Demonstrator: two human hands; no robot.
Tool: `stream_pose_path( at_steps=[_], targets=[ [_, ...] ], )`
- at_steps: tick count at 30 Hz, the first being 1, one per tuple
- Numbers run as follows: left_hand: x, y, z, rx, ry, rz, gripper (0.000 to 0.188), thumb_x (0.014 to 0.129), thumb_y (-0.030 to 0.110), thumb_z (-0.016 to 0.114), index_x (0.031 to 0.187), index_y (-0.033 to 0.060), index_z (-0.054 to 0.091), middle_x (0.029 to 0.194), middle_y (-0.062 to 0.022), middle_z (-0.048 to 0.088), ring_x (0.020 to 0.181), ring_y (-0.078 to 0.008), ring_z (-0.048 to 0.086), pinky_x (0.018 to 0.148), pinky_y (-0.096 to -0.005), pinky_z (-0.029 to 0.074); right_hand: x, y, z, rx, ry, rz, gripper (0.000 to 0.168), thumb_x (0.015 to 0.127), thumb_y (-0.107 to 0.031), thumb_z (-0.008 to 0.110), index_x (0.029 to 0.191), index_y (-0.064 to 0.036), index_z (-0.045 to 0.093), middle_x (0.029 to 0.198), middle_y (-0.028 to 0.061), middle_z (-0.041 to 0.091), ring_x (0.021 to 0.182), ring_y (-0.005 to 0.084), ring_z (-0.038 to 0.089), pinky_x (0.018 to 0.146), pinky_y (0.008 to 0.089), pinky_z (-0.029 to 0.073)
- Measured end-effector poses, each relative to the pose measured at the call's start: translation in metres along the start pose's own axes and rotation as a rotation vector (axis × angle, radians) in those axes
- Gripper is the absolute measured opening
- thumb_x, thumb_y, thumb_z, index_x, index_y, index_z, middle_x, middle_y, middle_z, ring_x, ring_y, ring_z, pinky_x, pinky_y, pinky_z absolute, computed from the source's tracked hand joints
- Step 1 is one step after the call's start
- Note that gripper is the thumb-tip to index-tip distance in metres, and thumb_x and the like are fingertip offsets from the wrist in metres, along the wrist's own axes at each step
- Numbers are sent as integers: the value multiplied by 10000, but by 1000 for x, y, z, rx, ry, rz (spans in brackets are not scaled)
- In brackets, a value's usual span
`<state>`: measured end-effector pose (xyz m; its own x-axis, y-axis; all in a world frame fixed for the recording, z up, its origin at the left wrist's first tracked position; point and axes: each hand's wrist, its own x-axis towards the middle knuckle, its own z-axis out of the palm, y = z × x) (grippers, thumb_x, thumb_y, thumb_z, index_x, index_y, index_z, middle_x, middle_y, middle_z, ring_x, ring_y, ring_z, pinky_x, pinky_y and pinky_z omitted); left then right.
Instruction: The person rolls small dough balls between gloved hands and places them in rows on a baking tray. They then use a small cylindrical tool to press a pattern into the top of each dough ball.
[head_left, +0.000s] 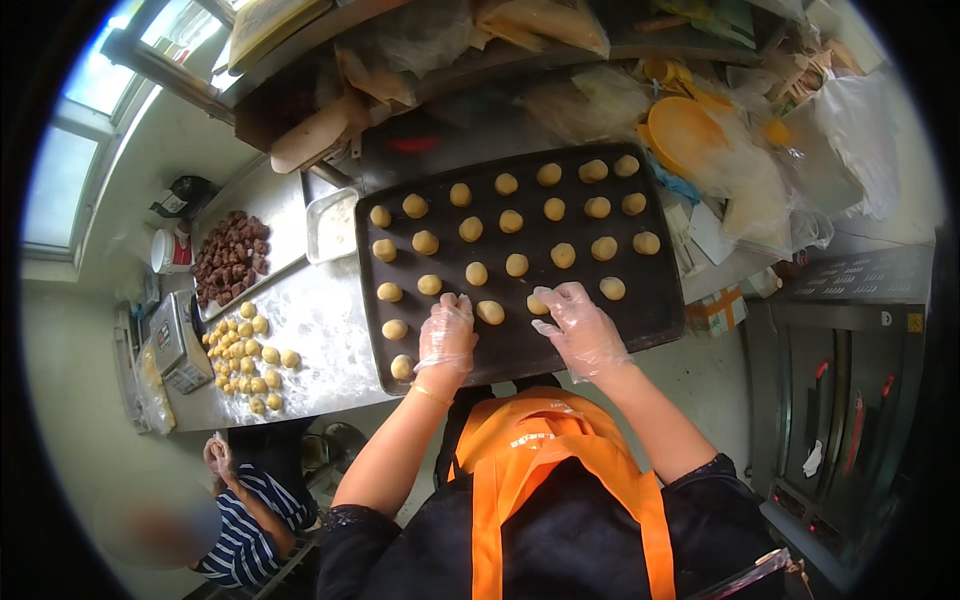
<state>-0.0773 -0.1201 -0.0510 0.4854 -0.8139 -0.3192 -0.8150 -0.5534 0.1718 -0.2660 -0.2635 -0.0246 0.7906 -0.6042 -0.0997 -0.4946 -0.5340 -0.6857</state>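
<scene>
A dark baking tray (499, 352) lies before me, with rows of round pale dough balls (511, 221) spread over it. My right hand (581, 326), in a clear plastic glove, is over the tray's near part. Its fingertips are at the edge of one dough ball (535, 304), while the thumb stands apart below it. My left hand (448, 336), gloved the same way, is over the near left part with its fingers curled together. Whether anything is inside those fingers is hidden. Another dough ball (490, 312) sits between my hands.
Left on the floured metal table (330, 337) lie small yellow dough balls (247, 349). Behind them, a tray (289, 225) carries dark brown lumps (231, 255). A white container (334, 225) adjoins the baking tray. A co-worker (251, 517) is at lower left, gloved hands together. Bags crowd the right.
</scene>
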Motion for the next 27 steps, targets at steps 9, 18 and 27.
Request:
stream_pose_path(
  at_steps=[9, 18, 27],
  targets=[
    [6, -67, 62, -219, 261, 147, 287, 912, 149, 720, 1161, 34, 635, 1184, -225, 631, 977, -416, 693, 843, -486, 608, -1, 8, 0, 79, 136, 50, 432, 925, -205, 791, 1322, -117, 646, 1195, 97, 641, 895, 304, 686, 805, 420, 583],
    [2, -44, 33, -233, 110, 35, 318, 884, 105, 761, 1178, 68, 645, 1149, -188, 640, 1075, -403, 669, 885, -490, 585, -6, 9, -2, 206, 211, -11, 466, 917, -169, 807, 1345, -96, 637, 1126, 103, 661, 776, 233, 664, 748, 372, 580],
    [0, -54, 41, -206, 157, 53, 225, 886, 122, 750, 1067, 52, 636, 1085, -178, 668, 1041, -403, 674, 865, -498, 573, -10, -1, -6, 156, 190, 29, 445, 940, -169, 792, 1348, -61, 649, 1208, 160, 682, 826, 248, 729, 781, 389, 593]
  ],
)
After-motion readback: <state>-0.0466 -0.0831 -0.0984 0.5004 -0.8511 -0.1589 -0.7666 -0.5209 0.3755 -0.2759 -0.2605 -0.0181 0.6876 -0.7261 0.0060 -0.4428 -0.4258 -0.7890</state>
